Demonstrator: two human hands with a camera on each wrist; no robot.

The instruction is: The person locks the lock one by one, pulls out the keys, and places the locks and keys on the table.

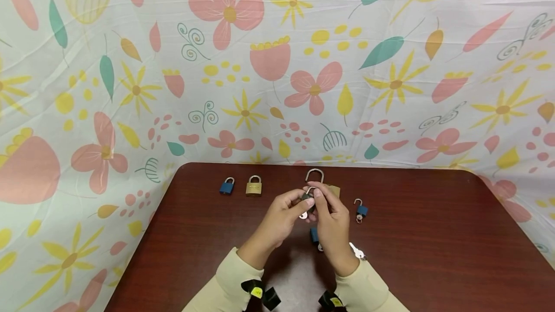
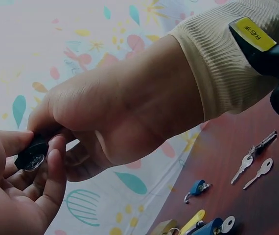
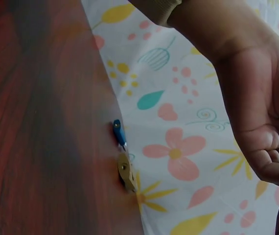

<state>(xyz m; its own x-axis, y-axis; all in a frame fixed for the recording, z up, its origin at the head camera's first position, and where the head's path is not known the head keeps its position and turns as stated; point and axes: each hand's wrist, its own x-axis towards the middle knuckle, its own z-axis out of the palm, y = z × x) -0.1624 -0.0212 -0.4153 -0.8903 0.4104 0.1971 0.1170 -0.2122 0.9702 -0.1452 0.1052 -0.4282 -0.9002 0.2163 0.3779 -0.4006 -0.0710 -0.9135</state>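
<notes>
Above the middle of the table, both hands hold a small black padlock (image 1: 307, 197) with a silver shackle. A silver key (image 1: 303, 215) shows below it. My left hand (image 1: 277, 219) grips the lock from the left, its thumb across the body. From the other side my right hand (image 1: 333, 223) pinches it with thumb and fingers near the shackle. In the left wrist view the black padlock (image 2: 34, 152) sits among the fingers of both hands. Only part of the left hand (image 3: 257, 107) shows in the right wrist view, where the lock is hidden.
At the back left stand a blue padlock (image 1: 226, 187) and a brass padlock (image 1: 254, 188), both closed. A larger brass padlock (image 1: 334, 189) is partly hidden behind the hands. Rightward lies an open blue padlock (image 1: 362, 211). Another blue padlock (image 1: 314, 235) and keys (image 1: 358, 251) lie nearer.
</notes>
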